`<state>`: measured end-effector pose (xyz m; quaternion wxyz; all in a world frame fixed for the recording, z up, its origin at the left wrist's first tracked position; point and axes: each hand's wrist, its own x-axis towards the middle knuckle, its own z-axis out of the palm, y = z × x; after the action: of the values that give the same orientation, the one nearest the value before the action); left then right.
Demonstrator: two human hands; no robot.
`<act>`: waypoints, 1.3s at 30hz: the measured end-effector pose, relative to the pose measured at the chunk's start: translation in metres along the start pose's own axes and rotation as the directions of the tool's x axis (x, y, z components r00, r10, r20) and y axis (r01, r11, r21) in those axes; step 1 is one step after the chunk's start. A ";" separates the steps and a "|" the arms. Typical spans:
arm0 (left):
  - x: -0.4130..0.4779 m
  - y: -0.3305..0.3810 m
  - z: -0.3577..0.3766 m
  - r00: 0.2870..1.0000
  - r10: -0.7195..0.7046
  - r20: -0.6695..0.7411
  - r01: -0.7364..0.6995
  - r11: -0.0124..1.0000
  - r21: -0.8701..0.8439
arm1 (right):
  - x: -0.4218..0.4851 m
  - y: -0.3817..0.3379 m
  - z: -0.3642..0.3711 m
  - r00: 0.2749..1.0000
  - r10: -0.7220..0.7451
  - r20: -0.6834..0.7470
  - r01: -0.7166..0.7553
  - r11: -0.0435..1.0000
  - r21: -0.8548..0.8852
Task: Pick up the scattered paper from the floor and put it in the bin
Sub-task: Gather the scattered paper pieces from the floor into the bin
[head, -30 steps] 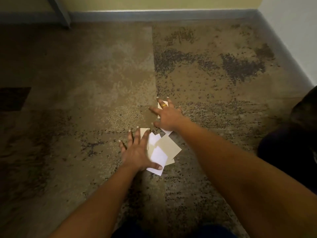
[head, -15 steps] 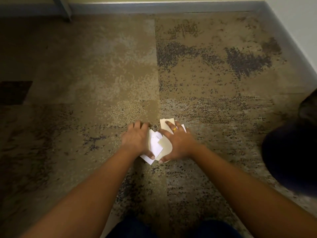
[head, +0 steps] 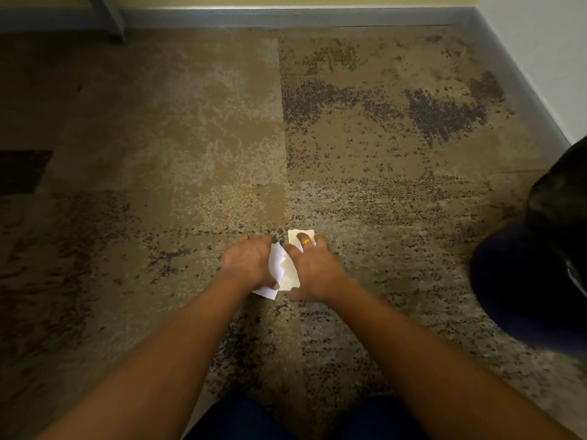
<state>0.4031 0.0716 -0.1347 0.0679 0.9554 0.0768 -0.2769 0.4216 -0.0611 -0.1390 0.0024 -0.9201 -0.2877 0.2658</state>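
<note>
**Paper pile** point(head: 286, 272): white and cream sheets are lying overlapped on the carpet floor point(head: 178, 147), squeezed between both hands. One cream corner is showing past the right fingers and one white corner is poking out below the left thumb. How many sheets there are cannot be told.

**Left grip** point(head: 249, 265): the fingers are curling over the pile's far-left edge and the thumb is pinning the white corner.

**Right grip** point(head: 313, 269): it is lying open, with spread fingers pressing down on the cream sheets. It is wearing a yellow ring point(head: 305, 242).

**Bin** point(head: 524, 281): dark, with a glossy black liner, it is standing well apart to the right and is being cut off by the frame edge.

**Open room:** bare carpet is stretching out to the skirting board point(head: 286, 17).

**Furniture leg** point(head: 109, 19): it is standing far left, and its top is being cropped.
</note>
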 end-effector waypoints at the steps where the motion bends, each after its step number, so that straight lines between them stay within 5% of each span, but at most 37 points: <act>1: 0.001 -0.001 0.000 1.000 -0.009 0.010 0.009 1.000 -0.027 | 0.001 -0.002 0.001 1.000 0.014 -0.005 -0.014 1.000 0.003; 6: 0.006 -0.012 0.001 0.992 -0.123 0.021 0.124 0.968 -0.218 | 0.007 -0.007 0.001 0.997 0.071 -0.032 -0.069 0.995 0.070; 12: 0.003 -0.013 0.005 0.984 -0.177 0.020 0.174 0.930 -0.325 | 0.012 -0.005 0.001 0.984 0.157 0.088 -0.172 0.962 0.211; 17: -0.005 -0.014 0.009 0.981 -0.192 0.005 0.181 0.917 -0.357 | 0.019 -0.007 -0.003 0.967 0.162 0.196 -0.193 0.969 0.152; 30: -0.022 -0.007 0.016 0.978 -0.181 -0.102 0.122 0.899 -0.421 | 0.000 0.000 -0.002 0.993 0.116 -0.009 -0.104 0.919 0.381; 39: -0.043 -0.011 -0.017 0.948 -0.301 -0.104 0.159 0.729 -0.666 | -0.028 0.017 -0.037 0.951 0.257 -0.174 -0.101 0.784 0.612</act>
<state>0.3738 0.0802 -0.0980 0.3512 0.8784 0.2928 -0.1394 0.4292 -0.0843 -0.0966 0.3017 -0.9214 -0.0976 0.2245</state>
